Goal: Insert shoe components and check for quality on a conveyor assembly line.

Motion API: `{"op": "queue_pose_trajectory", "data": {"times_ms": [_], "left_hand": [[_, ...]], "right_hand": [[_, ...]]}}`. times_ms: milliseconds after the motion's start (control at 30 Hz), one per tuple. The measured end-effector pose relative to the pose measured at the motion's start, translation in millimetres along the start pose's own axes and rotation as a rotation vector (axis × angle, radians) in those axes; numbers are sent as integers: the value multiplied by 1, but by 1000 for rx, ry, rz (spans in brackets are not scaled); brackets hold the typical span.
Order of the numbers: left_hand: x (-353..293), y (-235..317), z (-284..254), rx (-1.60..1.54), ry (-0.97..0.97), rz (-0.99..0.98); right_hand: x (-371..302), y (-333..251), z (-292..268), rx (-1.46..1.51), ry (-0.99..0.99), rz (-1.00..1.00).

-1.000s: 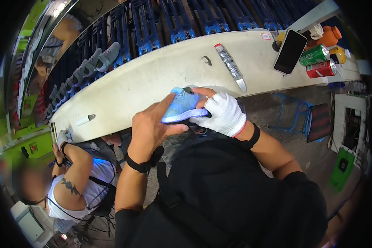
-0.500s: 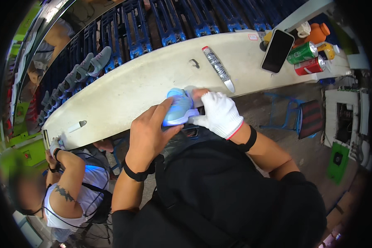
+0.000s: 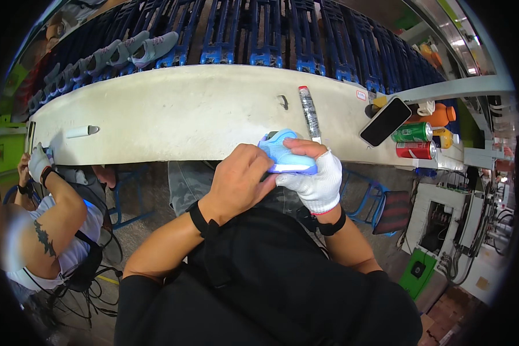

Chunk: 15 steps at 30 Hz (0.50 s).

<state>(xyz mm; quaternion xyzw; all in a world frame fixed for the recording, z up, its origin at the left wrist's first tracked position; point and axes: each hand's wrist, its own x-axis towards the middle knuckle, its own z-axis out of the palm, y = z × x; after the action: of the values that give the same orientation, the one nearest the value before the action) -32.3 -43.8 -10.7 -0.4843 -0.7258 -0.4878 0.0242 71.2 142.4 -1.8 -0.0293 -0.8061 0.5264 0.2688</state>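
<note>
A small light blue shoe [image 3: 288,154] with a white and purple sole is held between my two hands, just over the near edge of the pale worktable [image 3: 173,109]. My bare left hand [image 3: 236,180] pinches one end of it, fingers and thumb near the sole edge. On the other end, my right hand [image 3: 317,180], in a white knit glove with bare fingertips, wraps the shoe, its thumb lying on the blue upper. Beyond the right hand lies a knife-like tool [image 3: 309,114] with a tape-wrapped handle. Next to it rests a small dark curved piece [image 3: 283,102].
A phone [image 3: 385,122], a green can [image 3: 413,132], a red can [image 3: 416,150] and an orange bottle [image 3: 441,115] stand at the table's right end. Blue racks [image 3: 265,43] run behind, with several grey shoes [image 3: 155,50] at left. A co-worker's gloved hand [image 3: 39,163] is far left.
The shoe has turned from pointing away to lying more crosswise. Both hands have shifted their grip, and the right thumb now rests over the upper. The view has swung round.
</note>
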Motion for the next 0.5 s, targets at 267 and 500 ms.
{"op": "queue_pose_trajectory", "data": {"times_ms": [267, 500], "left_hand": [[-6, -13, -1, -223, -106, -23], [18, -34, -14, -264, -204, 84]], "right_hand": [[8, -13, 3, -101, -110, -84], [14, 1, -12, -83, -274, -248]]}}
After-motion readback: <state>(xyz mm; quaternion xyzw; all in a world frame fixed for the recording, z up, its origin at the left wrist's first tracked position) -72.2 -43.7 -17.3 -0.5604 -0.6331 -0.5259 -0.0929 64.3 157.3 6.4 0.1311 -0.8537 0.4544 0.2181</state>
